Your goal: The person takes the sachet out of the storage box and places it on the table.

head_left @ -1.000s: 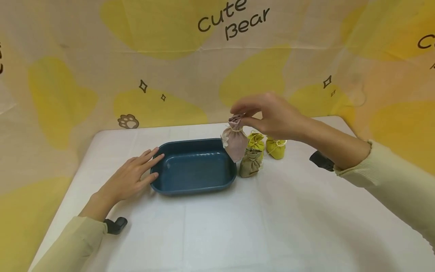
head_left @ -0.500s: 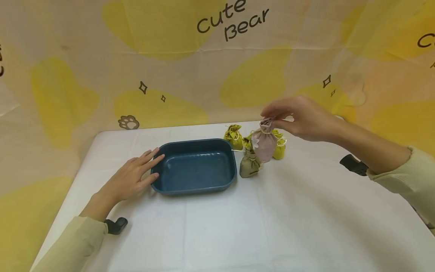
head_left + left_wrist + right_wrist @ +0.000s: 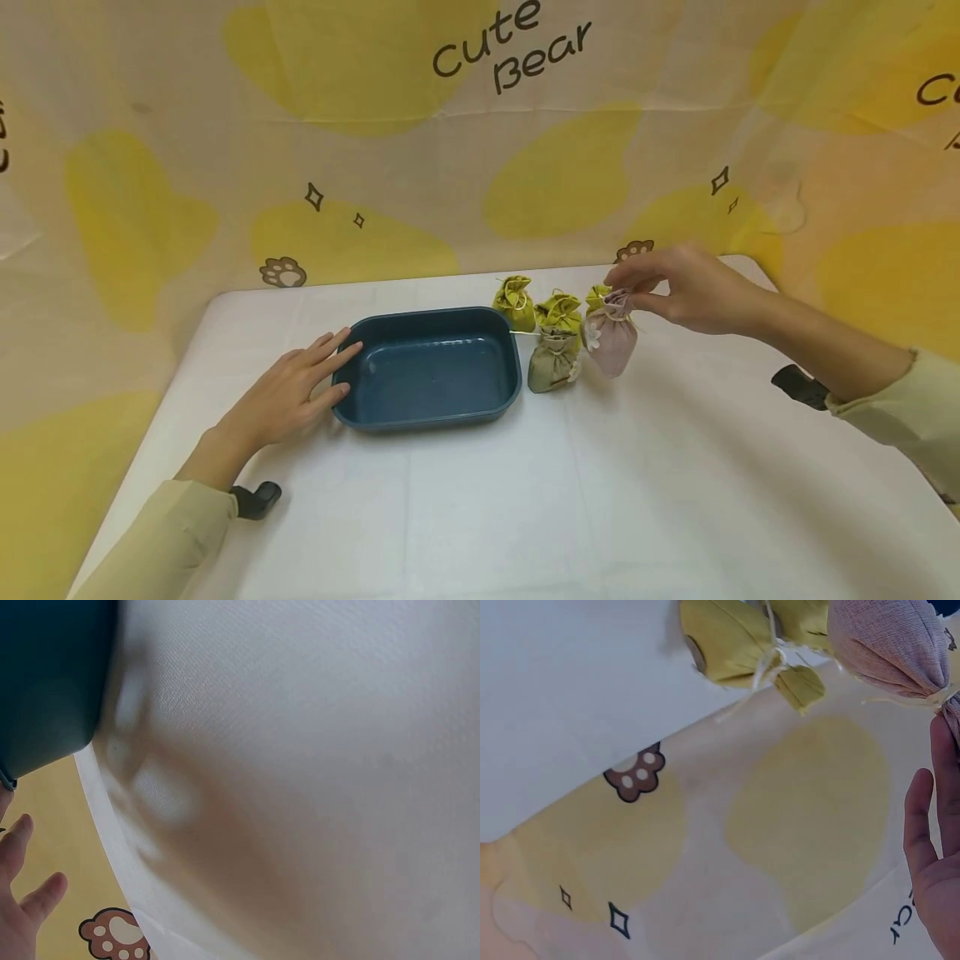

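Observation:
A pale pink drawstring pouch (image 3: 611, 343) with a white flower hangs by its gathered neck from my right hand (image 3: 686, 292), whose thumb and fingers pinch it. It is also in the right wrist view, its body (image 3: 885, 645) near the top right. My left hand (image 3: 288, 392) rests with spread fingers on the left rim of a blue rectangular tub (image 3: 427, 421). Just right of the tub stands an olive-green pouch (image 3: 552, 367), with a yellow pouch (image 3: 558, 308) behind it. Another yellow pouch (image 3: 513, 304) stands at the tub's far right corner. The pink pouch partly covers a third yellow pouch (image 3: 596, 297).
A white cloth covers the table (image 3: 480, 508). Behind its far edge hangs a yellow-patterned curtain (image 3: 375, 167) with printed lettering. A black wrist camera (image 3: 257, 500) sits on my left wrist, and another camera (image 3: 798, 387) on my right.
My right hand has carried the pink pouch rightward from over the tub's right rim, then lowered it slightly beside the other pouches. The left hand has stayed on the tub.

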`<control>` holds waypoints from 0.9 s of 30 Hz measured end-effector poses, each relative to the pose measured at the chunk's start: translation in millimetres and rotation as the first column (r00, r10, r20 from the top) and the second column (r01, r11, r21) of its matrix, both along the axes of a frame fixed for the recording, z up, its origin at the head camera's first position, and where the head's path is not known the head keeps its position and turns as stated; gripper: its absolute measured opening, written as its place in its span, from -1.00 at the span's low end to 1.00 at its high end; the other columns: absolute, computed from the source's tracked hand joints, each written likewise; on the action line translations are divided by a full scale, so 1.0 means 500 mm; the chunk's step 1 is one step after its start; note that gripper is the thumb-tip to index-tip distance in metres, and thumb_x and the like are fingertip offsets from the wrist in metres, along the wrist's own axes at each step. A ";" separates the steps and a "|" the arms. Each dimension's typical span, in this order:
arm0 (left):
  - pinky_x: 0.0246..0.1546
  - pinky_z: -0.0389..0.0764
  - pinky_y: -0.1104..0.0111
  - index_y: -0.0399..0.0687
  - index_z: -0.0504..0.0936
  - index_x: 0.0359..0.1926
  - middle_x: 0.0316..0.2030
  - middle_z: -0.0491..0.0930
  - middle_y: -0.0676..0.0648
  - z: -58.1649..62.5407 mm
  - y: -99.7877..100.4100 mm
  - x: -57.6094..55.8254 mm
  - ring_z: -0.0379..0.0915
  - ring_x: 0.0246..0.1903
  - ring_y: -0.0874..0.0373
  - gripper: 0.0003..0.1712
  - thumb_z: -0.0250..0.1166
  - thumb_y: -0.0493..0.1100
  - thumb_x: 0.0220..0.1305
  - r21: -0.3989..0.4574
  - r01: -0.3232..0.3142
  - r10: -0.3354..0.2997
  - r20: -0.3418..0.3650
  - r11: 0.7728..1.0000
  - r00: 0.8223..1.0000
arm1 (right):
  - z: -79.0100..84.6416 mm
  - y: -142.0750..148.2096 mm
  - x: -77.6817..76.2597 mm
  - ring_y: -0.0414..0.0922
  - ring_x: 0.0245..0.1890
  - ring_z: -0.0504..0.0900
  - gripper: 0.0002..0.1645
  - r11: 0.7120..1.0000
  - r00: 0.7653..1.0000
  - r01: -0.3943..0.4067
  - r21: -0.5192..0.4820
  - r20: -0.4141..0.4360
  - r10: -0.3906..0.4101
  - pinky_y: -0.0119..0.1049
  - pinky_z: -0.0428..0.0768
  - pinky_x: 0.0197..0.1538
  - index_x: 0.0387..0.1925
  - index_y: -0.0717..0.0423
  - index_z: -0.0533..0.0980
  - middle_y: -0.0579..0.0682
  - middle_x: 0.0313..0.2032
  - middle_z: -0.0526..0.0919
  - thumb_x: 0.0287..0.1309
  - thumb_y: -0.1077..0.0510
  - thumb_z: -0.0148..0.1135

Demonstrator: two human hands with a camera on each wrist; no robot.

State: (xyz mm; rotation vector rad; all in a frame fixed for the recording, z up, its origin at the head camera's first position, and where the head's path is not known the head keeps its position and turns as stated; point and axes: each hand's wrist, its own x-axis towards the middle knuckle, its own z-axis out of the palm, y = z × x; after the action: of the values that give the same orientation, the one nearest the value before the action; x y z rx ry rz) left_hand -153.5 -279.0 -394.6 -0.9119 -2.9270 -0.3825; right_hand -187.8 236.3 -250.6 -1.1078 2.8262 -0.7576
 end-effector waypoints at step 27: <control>0.29 0.21 -0.18 0.04 0.20 0.53 0.52 0.10 -0.14 0.002 -0.002 0.001 0.08 0.43 -0.28 -0.29 0.13 0.08 0.46 -0.022 0.000 0.000 -0.010 1.000 1.000 | -0.117 0.030 -0.001 -0.09 -0.15 0.74 -0.59 0.997 0.984 0.026 0.068 0.174 -0.038 -0.08 0.69 -0.09 0.04 0.25 0.61 -0.02 -0.14 0.76 0.12 0.32 0.43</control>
State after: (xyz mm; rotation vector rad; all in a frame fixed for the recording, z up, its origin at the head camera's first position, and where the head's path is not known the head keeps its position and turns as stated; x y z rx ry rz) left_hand -152.8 -279.9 -393.8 -0.9144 -2.9279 -0.3452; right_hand -188.2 251.1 -309.0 -0.9388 2.7066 -0.7196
